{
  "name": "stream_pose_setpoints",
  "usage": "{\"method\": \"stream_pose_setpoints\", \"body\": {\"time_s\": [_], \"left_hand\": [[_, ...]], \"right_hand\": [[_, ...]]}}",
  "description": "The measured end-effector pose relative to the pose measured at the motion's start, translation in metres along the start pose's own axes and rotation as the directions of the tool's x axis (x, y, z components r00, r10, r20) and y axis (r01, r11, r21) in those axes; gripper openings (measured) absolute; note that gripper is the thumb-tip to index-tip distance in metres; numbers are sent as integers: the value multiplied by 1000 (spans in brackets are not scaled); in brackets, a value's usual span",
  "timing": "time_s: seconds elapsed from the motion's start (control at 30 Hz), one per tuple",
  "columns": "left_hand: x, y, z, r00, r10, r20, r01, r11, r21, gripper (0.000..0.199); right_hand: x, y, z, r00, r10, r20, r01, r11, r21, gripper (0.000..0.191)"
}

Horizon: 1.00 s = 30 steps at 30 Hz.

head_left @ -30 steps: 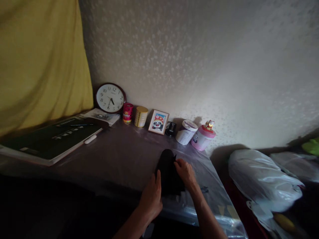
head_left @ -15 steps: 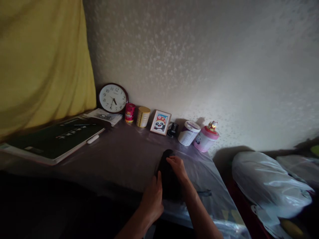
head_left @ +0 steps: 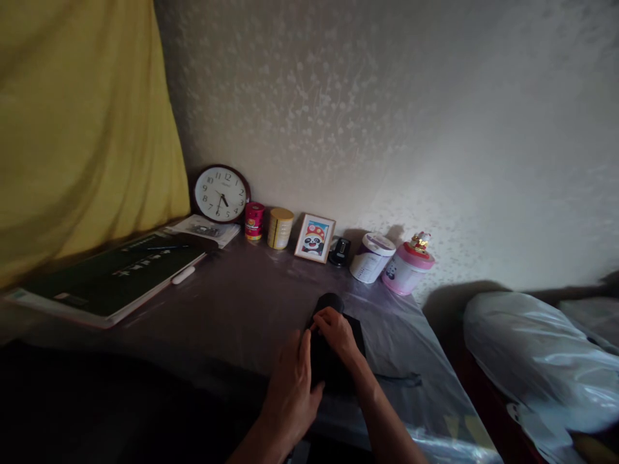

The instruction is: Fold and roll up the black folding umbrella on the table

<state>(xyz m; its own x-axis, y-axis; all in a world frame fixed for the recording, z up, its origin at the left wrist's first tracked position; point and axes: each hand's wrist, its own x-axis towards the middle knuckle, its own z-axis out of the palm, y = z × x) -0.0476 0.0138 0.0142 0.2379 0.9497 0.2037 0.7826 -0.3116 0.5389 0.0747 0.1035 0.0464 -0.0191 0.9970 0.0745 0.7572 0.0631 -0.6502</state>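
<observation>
A black, soft-looking object (head_left: 333, 367) with a rounded far end lies at the front of the table between my hands. It is too dark to tell its kind. My left hand (head_left: 293, 386) holds its left side, fingers along the edge and thumb across the near part. Over its upper part, my right hand (head_left: 336, 332) is closed in a pinch, the fingertips close to those of my left hand. A flat dark flap (head_left: 356, 332) shows to the right of my right hand. A thin dark strap (head_left: 401, 380) lies on the table right of my right wrist.
Along the wall stand a round clock (head_left: 221, 193), a red can (head_left: 254, 221), a yellow can (head_left: 280, 229), a framed panda picture (head_left: 314, 238), a white tub (head_left: 372, 259) and a pink-lidded tub (head_left: 406, 270). A blackboard (head_left: 120, 274) lies left; plastic bags (head_left: 536, 354) sit right.
My right hand has drawn slightly nearer, toward my left fingertips. My left hand's thumb has spread across the black object. A flat dark flap now shows at its right.
</observation>
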Motion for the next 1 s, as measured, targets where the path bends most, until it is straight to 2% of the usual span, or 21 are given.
{"method": "stream_pose_setpoints", "body": {"time_s": [0.1,0.2,0.3,0.4,0.5,0.57,0.83,0.9,1.0], "left_hand": [[1,3,1,989,109,-97,-109,994,7,71],[2,4,11,987,148,-55,-148,989,8,71],[3,3,20,997,74,36,-75,997,12,74],[4,5,20,990,12,140,-13,1000,9,73],[7,10,13,972,-51,228,47,999,20,72],[8,14,7,958,-92,272,87,996,30,73],[14,13,0,928,-105,358,111,994,2,77],[15,12,1,929,-103,356,112,994,-3,77],[13,10,3,942,-78,327,89,996,-20,75]], "right_hand": [[-5,1,-1,998,-68,-8,68,998,-9,16],[-9,7,-2,991,-130,31,128,989,80,18],[-18,15,-2,974,-224,22,218,963,156,20],[-25,25,-1,929,-366,-47,368,927,64,23],[-19,36,1,874,-485,-25,485,874,-21,27],[-7,45,1,854,-521,4,520,852,-65,29],[60,63,0,881,-469,63,473,867,-155,35],[71,64,-1,926,-374,42,376,913,-156,33],[79,68,-12,987,-152,-54,139,970,-198,26]]}}
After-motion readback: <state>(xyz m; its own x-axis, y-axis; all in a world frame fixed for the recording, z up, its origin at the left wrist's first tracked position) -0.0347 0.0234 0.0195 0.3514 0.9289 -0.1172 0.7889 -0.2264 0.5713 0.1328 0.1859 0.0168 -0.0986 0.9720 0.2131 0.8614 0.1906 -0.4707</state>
